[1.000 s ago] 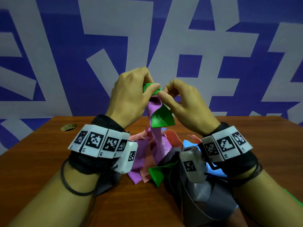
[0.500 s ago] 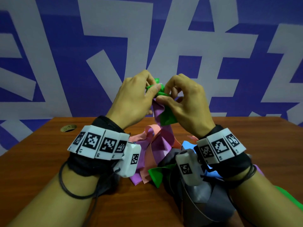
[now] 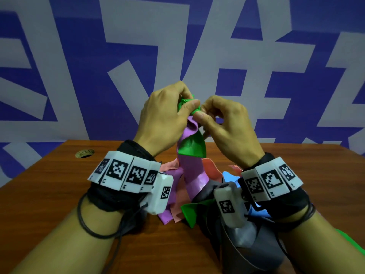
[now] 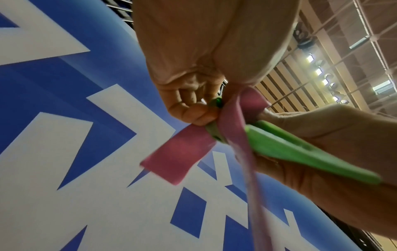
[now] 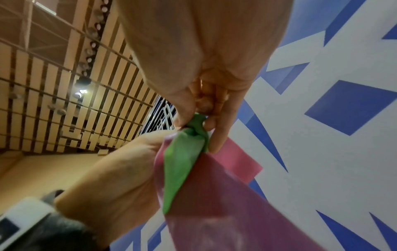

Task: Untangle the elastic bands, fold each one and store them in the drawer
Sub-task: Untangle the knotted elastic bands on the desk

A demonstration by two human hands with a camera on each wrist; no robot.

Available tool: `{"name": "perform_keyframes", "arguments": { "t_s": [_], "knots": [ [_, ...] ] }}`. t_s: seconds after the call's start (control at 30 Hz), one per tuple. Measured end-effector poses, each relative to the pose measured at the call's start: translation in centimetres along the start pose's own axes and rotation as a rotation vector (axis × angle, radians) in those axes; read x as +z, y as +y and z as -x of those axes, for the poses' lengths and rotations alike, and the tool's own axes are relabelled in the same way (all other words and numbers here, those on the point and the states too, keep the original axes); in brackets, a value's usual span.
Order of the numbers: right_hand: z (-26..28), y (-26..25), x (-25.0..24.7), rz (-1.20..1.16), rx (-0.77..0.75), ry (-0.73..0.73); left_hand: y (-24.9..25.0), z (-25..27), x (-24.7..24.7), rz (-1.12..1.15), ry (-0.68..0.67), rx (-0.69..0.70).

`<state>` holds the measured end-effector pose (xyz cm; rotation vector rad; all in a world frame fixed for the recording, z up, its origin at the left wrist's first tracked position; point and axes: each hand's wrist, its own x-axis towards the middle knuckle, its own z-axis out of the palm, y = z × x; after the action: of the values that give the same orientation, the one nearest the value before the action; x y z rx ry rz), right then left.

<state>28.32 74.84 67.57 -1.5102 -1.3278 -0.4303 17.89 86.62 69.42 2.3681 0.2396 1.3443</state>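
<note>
Both hands were up at the centre of the head view, working one knot. The left hand [image 3: 164, 117] had its fingers curled in, thumb and fingertips pinching the green band [image 3: 192, 145] where it bunched tight against the purple band [image 3: 190, 169]. The right hand [image 3: 227, 127] pinched the same green knot from the other side (thumb tip pressed right against the left thumb). The purple band hung down from the knot to the pile of bands [image 3: 197, 198] on the wooden table [image 3: 49, 184], lower centre of the frame. This looked like the untangling step, nothing folded yet. No drawer showed anywhere. Next, I'd say, the green loop needed teasing open while the purple was drawn out through it.
</note>
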Motion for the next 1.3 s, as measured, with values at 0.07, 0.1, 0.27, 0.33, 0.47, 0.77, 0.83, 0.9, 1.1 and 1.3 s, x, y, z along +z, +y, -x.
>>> {"name": "perform_keyframes", "arguments": {
  "t_s": [0.07, 0.1, 0.27, 0.33, 0.47, 0.77, 0.83, 0.9, 1.1, 1.3],
  "knots": [
    [-0.2, -0.3, -0.5, -0.061, -0.025, -0.023, 0.0, -0.1, 0.0, 0.056, -0.014, -0.024],
    [-0.3, -0.4, -0.8, -0.077, -0.035, -0.038, 0.1, -0.2, -0.1, 0.068, -0.021, -0.027],
    [-0.3, -0.8, -1.4, -0.168, -0.058, -0.106, 0.2, -0.1, -0.1, 0.111, -0.032, -0.018],
    [-0.3, -0.8, -1.3, -0.201, -0.057, -0.117, 0.1, 0.0, 0.0, 0.129, -0.033, -0.03],
    [-0.3, -0.4, -1.3, -0.186, -0.058, -0.142, -0.3, 0.0, 0.2, 0.114, -0.041, -0.037],
    [-0.4, -0.3, -1.7, -0.263, -0.036, -0.226, -0.8, -0.1, 0.5, 0.072, -0.048, -0.026],
    [-0.3, -0.2, -1.3, -0.242, -0.007, -0.177, -0.9, -0.2, 0.2, 0.099, -0.048, -0.014],
    [-0.2, -0.2, -0.6, -0.172, 0.016, -0.112, -1.2, -0.4, -0.2, 0.113, -0.02, -0.02],
    [-0.2, 0.7, -0.5, -0.042, 0.065, -0.084, -1.0, -0.3, -0.4, 0.044, 0.046, -0.005],
    [0.1, 0.2, -0.1, 0.011, 0.051, -0.055, -0.6, 0.0, 0.1, -0.11, 0.119, 0.048]
  ]
}}
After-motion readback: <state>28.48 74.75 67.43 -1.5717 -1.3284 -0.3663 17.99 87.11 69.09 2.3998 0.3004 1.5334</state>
